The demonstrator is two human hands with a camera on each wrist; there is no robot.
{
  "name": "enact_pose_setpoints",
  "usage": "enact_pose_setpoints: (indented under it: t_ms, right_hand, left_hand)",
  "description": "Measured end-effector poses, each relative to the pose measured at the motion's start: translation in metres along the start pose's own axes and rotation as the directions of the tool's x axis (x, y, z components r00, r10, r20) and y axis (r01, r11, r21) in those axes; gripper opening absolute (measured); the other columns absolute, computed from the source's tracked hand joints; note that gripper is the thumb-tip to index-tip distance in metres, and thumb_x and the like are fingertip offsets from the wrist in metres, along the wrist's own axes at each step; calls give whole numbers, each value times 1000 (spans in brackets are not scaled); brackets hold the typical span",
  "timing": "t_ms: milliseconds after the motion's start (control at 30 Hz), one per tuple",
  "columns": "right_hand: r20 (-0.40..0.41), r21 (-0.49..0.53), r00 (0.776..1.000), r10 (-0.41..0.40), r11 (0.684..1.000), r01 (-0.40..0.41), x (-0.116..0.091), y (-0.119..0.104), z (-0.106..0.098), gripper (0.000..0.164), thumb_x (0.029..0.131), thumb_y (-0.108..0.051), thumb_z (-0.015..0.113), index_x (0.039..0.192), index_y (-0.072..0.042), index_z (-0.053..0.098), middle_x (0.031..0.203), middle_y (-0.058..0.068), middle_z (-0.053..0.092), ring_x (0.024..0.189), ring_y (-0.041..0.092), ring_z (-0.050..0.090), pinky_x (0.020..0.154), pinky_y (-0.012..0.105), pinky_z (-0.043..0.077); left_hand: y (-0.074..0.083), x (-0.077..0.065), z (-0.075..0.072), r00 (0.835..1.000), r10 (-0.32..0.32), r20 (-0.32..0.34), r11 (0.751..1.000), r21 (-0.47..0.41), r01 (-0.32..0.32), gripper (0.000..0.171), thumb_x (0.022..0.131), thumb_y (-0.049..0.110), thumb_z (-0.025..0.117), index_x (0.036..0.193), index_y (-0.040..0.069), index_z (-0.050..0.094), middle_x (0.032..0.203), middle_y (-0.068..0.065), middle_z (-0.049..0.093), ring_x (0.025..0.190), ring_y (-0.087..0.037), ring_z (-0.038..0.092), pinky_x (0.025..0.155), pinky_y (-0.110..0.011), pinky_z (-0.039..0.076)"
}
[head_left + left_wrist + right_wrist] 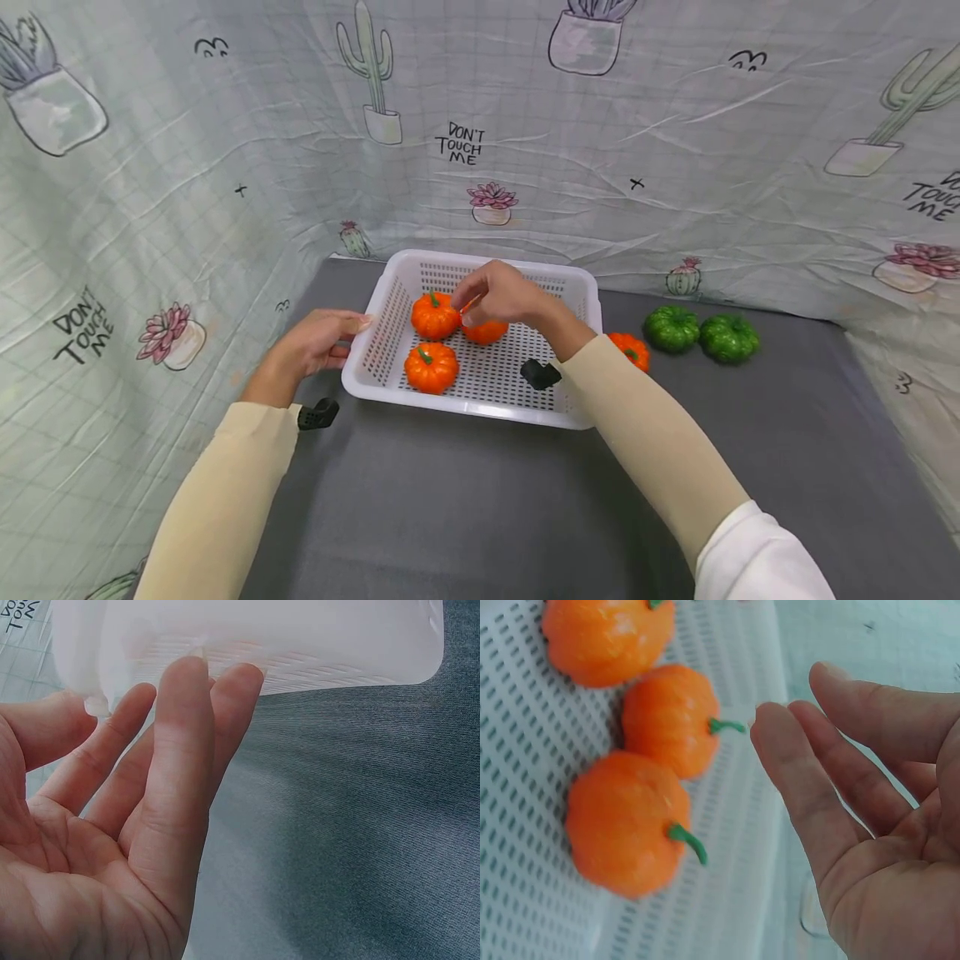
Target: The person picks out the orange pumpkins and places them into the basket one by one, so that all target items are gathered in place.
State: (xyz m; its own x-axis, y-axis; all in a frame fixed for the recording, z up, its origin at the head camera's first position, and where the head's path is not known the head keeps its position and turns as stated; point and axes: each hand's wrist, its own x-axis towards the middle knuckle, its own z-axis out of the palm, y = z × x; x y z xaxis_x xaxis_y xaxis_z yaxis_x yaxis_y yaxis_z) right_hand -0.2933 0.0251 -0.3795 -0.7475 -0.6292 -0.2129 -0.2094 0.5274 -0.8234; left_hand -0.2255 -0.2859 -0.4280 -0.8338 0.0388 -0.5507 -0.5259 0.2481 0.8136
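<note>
A white plastic basket [480,407] with slotted walls holds three small orange pumpkins with green stems: one at the back left [433,317], one in front of it [431,368], and one beside it [486,332], partly hidden by a hand. My right hand [498,293] hovers over that third pumpkin. In the right wrist view its fingers are apart from the pumpkins, with nothing between them. At the basket's left side, my left hand [318,337] holds the rim, thumb on the edge and fingers against the outer wall below.
Right of the basket lies another orange pumpkin [630,351], partly covered by the right forearm. Two green pumpkins [671,328] [729,338] sit farther right on the dark grey tabletop [465,500]. A patterned cloth [525,150] hangs behind and along the sides.
</note>
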Motion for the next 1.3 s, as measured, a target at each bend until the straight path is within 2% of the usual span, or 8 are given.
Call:
enact_pose_setpoints:
  t_ms: [167,500,733,1067,1133,1300]
  right_hand:
    - [-32,44,999,-5,999,6,-19,3,-21,27,88,5,75,113,-3,78,118,13,76,112,28,72,97,40,61]
    - [-79,72,996,48,996,-43,-55,26,-58,29,91,3,73,121,2,73,128,22,71,114,29,72,99,42,60]
    - [-126,61,991,42,998,-34,-88,53,-86,32,93,2,71,124,8,70,130,23,70,118,36,71,102,47,58]
    - [-215,6,969,125,992,-127,-130,95,-109,32,95,-5,73,127,2,70,133,24,69,111,28,72,100,47,58]
    - [-227,-18,964,138,989,-146,-137,103,-111,33,96,-8,74,128,0,70,134,23,69,109,25,73,99,44,59]
    - [-263,-29,948,177,981,-191,-157,125,-115,37,94,-10,77,130,-2,69,133,21,70,106,18,74,89,27,59]
  left_hand:
    - [0,1,0,1000,-4,-11,1000,22,5,57,106,32,61,155,5,46,96,9,70,84,-12,76,78,-33,63]
    - [-2,-1,0,1000,3,-6,999,39,-2,59,106,33,60,157,5,44,103,6,70,87,-12,76,81,-34,64]
    - [0,-3,1,1000,2,5,1000,27,-2,59,107,32,59,157,4,43,98,9,70,86,-12,76,80,-35,64]
    - [0,-1,1,1000,6,5,1000,21,-7,61,107,32,59,158,4,41,100,8,70,87,-11,76,81,-36,64]
    - [0,-1,1,1000,5,4,1000,20,-5,60,107,32,59,158,4,41,100,8,70,87,-12,76,81,-36,64]
    - [0,-1,3,1000,-1,-3,1000,22,1,60,107,32,59,158,5,42,103,6,70,88,-12,76,82,-37,64]
